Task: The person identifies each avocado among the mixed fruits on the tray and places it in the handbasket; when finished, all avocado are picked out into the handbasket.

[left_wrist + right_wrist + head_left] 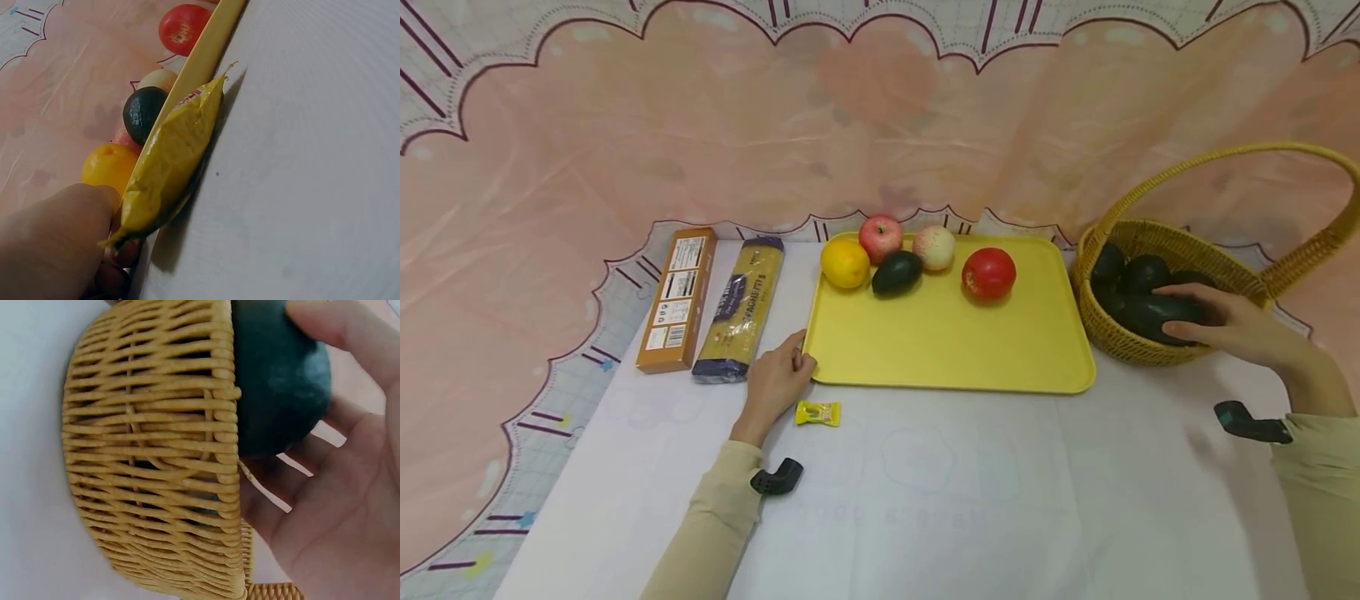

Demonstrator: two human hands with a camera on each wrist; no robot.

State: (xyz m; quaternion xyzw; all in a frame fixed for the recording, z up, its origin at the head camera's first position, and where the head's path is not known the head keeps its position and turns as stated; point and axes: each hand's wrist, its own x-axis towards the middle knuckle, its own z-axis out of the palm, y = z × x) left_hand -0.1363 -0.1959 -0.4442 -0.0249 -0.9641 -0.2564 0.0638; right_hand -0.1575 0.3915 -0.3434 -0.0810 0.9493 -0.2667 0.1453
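Observation:
At the tray's left front corner, my left hand [777, 382] grips the edge of the yellow tray [943, 354], thumb above and fingers partly hidden below. My right hand [1247, 327] reaches into the wicker basket [1108, 333], thumb and fingers curved around a dark green avocado [281, 387] near the rim. More dark avocados [1145, 273] lie behind it in the basket. On the tray are a yellow lemon-like fruit [844, 264], an apple [881, 238], a pale peach [935, 248], an avocado [897, 273] and a red pomegranate-like fruit [988, 275].
A small yellow wrapped candy [817, 413] lies just in front of the tray, beside my left wrist. Left of the tray are a spaghetti packet [745, 308] and an orange-brown box [677, 300]. The basket's tall handle [1225, 152] arches over it.

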